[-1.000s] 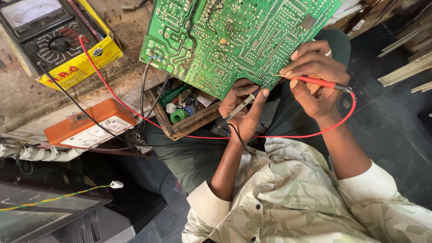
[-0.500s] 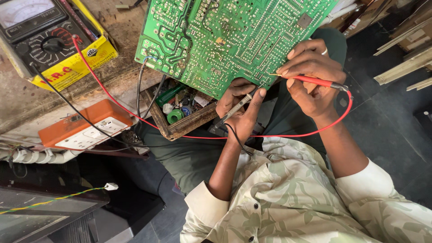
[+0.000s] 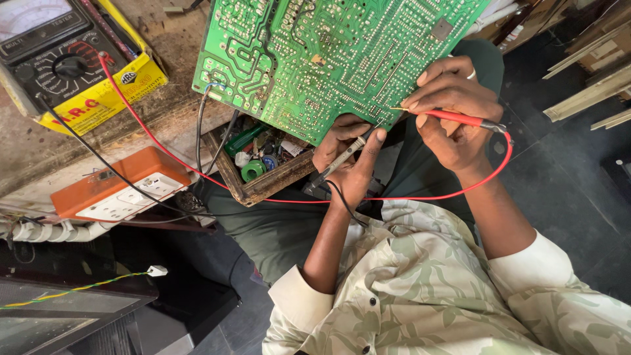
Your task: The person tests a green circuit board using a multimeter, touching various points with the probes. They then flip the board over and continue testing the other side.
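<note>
A large green circuit board (image 3: 328, 59) is held solder side up over my lap. My left hand (image 3: 348, 164) grips its lower edge and also holds a black-leaded probe (image 3: 342, 158), whose metal tip points at the board's rim. My right hand (image 3: 453, 121) is shut on a red probe (image 3: 453, 118). The red probe's tip touches the solder tracks near the board's lower right edge. The red lead (image 3: 394, 197) loops under my wrists and runs up to an analog multimeter (image 3: 59, 59) in a yellow case at top left.
An orange and white socket strip (image 3: 125, 187) lies on the worn bench edge, left of a small wooden tray (image 3: 263, 177) holding several loose components. A black lead (image 3: 98, 161) crosses the bench. Wooden slats (image 3: 591, 92) stand at right. A dark device (image 3: 66, 315) sits at bottom left.
The red probe tip has crept a little left along the board's edge. Both hands keep their grip, and the view has shifted slightly.
</note>
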